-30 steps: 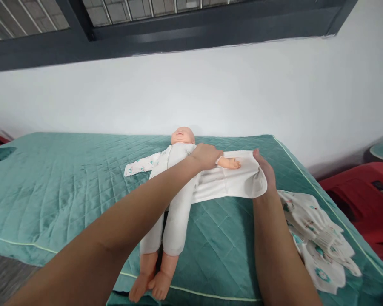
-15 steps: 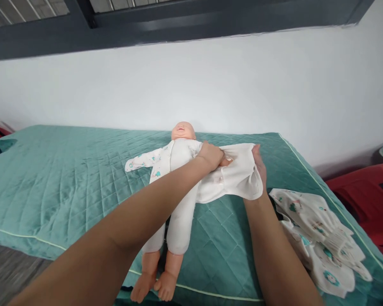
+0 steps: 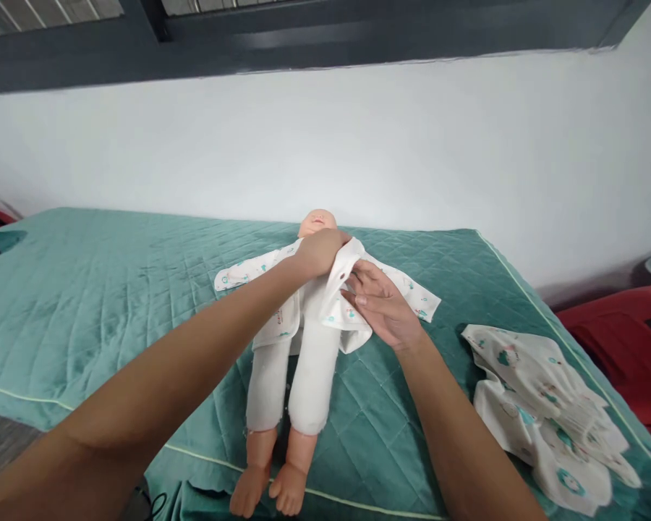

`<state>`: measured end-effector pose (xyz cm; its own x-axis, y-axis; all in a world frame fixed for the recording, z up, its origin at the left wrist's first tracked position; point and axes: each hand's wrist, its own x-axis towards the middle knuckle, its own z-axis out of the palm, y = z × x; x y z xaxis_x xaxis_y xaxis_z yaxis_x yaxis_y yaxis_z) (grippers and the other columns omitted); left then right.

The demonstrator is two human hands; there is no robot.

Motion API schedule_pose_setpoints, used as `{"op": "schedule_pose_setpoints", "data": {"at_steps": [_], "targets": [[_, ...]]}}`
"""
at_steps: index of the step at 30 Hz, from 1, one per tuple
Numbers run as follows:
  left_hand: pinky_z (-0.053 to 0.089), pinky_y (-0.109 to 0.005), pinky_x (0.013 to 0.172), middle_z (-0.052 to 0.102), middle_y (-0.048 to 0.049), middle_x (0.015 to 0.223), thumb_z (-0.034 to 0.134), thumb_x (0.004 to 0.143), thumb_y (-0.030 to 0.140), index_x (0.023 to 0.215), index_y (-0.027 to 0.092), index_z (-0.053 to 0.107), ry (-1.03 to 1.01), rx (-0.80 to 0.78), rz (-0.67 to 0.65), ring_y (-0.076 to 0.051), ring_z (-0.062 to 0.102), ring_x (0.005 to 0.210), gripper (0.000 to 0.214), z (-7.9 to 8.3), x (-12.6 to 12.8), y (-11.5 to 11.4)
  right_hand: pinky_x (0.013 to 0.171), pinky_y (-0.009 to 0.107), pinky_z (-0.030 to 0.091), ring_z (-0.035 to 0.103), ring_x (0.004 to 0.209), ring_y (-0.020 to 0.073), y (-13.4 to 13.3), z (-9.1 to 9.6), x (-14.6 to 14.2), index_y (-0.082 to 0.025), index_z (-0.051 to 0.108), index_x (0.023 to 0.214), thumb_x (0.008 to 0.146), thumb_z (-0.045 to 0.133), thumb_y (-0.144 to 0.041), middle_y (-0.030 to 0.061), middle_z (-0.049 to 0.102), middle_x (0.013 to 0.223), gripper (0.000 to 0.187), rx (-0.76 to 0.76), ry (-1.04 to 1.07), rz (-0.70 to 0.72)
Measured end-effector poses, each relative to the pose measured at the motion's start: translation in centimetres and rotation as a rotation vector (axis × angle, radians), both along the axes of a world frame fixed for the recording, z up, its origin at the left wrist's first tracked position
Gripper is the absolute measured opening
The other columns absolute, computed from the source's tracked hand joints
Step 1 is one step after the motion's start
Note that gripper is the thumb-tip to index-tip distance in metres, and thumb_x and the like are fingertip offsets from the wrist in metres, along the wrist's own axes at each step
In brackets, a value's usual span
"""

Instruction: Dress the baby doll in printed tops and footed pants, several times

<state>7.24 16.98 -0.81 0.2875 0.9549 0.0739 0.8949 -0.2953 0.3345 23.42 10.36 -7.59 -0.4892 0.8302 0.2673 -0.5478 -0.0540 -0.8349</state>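
A baby doll (image 3: 313, 383) lies on its back, its head toward the wall and its feet toward me. It wears a white patterned baby shirt (image 3: 278, 318) whose two sleeves stretch out to either side; the front is parted over the white body. My left hand (image 3: 322, 252) reaches across the doll's chest, fingers closed on the shirt's edge near the neck. At the right front panel, my right hand (image 3: 383, 300) has its fingers curled against the cloth, the thumb along its lower part. The doll's own hands are hidden.
A folded pile of patterned baby clothes (image 3: 547, 412) lies at the right on the green quilted mattress (image 3: 113, 311). Behind stands a white wall (image 3: 325, 145) below a dark window frame (image 3: 358, 36). A red object (image 3: 623, 347) is beyond the mattress's right edge.
The right sleeve now lies stretched out with its patterned side showing. Both hands have moved left, from the sleeve to the shirt's front. The doll's right-side arm is now covered.
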Motion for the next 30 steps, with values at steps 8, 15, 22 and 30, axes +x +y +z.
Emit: {"op": "schedule_pose_setpoints", "data": {"at_steps": [8,15,22,30], "targets": [[0.051,-0.03,0.101,0.058,-0.0095,0.15,0.057,0.087,0.066,0.148,0.026,0.053,-0.248,-0.237,-0.021,-0.027,0.058,0.133,0.073,2.5,-2.5,-3.1,0.116,0.042,0.042,0.048,0.145,0.0259,-0.4,0.1,0.0,-0.032,0.072,0.124,0.085,0.078,-0.029,0.0028,0.062,0.145,0.04,0.063,-0.107,0.083],[0.053,-0.032,0.086,0.075,-0.0063,0.115,0.054,0.083,0.014,0.13,0.022,0.065,-0.127,0.086,0.152,-0.022,0.069,0.104,0.049,0.7,-1.0,-2.3,0.105,0.037,0.05,0.061,0.132,0.0256,-0.2,0.4,0.7,-0.028,0.075,0.115,0.088,0.076,-0.032,0.0062,0.064,0.144,0.027,0.119,-0.198,0.105],[0.051,-0.032,0.085,0.076,-0.0038,0.103,0.045,0.091,0.016,0.121,0.025,0.067,-0.174,0.287,0.35,-0.022,0.069,0.097,0.038,-1.0,-2.6,-3.9,0.07,0.029,0.058,0.072,0.095,0.0203,-0.1,0.1,0.4,-0.024,0.076,0.104,0.086,0.075,-0.032,0.0074,0.075,0.121,0.019,0.079,-0.229,-0.024],[0.05,-0.034,0.082,0.076,-0.0045,0.104,0.05,0.095,0.057,0.125,0.027,0.065,-0.11,0.18,0.256,-0.025,0.069,0.096,0.045,-0.8,-2.6,-4.2,0.059,0.027,0.053,0.039,0.046,0.0044,0.7,-0.5,0.0,-0.024,0.077,0.098,0.084,0.071,-0.028,0.0025,0.076,0.118,0.016,0.082,-0.311,-0.272]]}}
